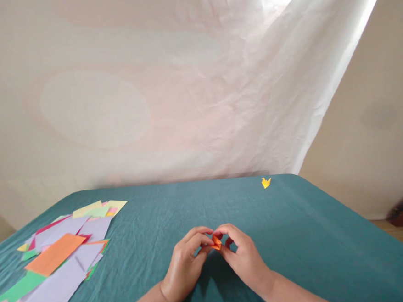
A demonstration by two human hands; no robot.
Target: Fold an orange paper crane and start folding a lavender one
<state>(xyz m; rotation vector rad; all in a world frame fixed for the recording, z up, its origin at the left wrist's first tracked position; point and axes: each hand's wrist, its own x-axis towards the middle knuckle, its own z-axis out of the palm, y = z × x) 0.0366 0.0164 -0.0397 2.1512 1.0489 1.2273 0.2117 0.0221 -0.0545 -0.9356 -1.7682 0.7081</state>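
Observation:
A small folded orange paper piece (216, 241) sits between the fingertips of both hands, just above the teal tablecloth (285, 230). My left hand (185, 262) pinches its left side with thumb and forefinger. My right hand (242, 255) pinches its right side, fingers curled round it. Most of the paper is hidden by the fingers.
A loose pile of coloured paper sheets (66, 249), lilac, orange, green, yellow and pink, lies at the table's left. A small yellow folded paper figure (266, 182) stands near the far edge. A white sheet (192, 86) hangs behind the table.

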